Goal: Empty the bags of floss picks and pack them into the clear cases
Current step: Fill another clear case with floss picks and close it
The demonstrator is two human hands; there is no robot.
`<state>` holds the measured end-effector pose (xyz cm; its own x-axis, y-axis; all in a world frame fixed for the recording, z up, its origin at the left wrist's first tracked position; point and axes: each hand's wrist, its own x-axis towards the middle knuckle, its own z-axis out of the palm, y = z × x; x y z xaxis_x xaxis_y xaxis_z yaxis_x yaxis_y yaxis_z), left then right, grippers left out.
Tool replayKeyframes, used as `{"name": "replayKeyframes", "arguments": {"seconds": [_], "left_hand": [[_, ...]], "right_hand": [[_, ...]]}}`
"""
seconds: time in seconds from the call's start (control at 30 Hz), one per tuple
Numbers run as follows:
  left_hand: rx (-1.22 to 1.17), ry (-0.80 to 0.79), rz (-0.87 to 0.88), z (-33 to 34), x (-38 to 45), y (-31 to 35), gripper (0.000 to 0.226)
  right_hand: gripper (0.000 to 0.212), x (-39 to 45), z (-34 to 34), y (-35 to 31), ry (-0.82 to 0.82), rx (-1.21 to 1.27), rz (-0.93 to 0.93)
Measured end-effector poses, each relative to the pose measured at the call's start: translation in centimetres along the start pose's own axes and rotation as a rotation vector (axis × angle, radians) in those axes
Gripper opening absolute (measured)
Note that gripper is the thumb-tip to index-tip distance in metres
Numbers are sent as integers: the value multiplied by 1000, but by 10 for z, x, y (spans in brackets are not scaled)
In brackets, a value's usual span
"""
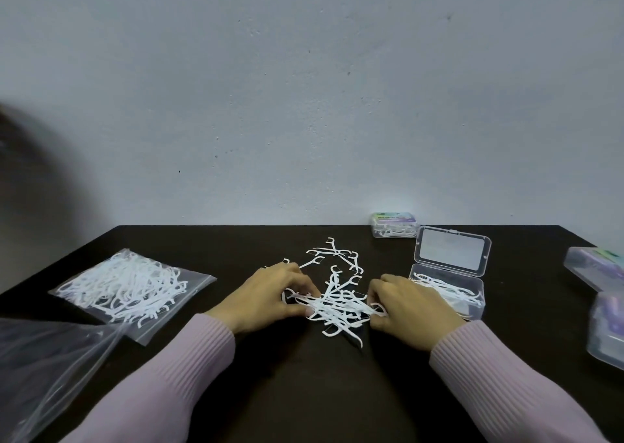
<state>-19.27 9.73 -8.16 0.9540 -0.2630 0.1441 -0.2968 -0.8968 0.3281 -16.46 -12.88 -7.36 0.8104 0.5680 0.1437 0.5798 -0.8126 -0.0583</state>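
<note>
A: Where are the hands, and what are they doing?

B: The left hand [270,294] and right hand [408,307] face each other across a loose pile of floss picks [337,302] on the dark table [304,392]. Fingers on both sides curl inward and pinch the pile's edges, apparently to bunch the picks into one bundle.

A: Why there?

B: Just beyond the right fingers sits the open clear case [449,290], lid up, some picks already inside, so the carry would be short. Well beyond the left fingers lies a full bag of picks [131,287]; nearer the person, an empty bag [44,368].
</note>
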Motion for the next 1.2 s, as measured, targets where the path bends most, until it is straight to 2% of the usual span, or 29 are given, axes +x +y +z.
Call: {"name": "replayKeyframes", "arguments": {"seconds": [0.13,0.27,0.5,0.6,0.83,1.03,1.2], "left_hand": [[-52,44,27,3,1,2,14],[-26,91,56,5,1,4,16],[35,171,117,9,1,5,11],[37,210,133,9,1,6,13],[-147,335,127,6,3,17,13],[-225,533,174,16,24,44,19],[-169,582,246,34,55,75,11]], "right_hand": [[18,-2,2,-2,12,16,6],[22,1,2,0,25,31,2],[16,4,3,8,18,110,24],[12,3,-2,11,70,170,30],[8,2,-27,30,176,346,47],[12,-5,-44,61,218,389,165],[8,-9,-38,92,138,351,345]]}}
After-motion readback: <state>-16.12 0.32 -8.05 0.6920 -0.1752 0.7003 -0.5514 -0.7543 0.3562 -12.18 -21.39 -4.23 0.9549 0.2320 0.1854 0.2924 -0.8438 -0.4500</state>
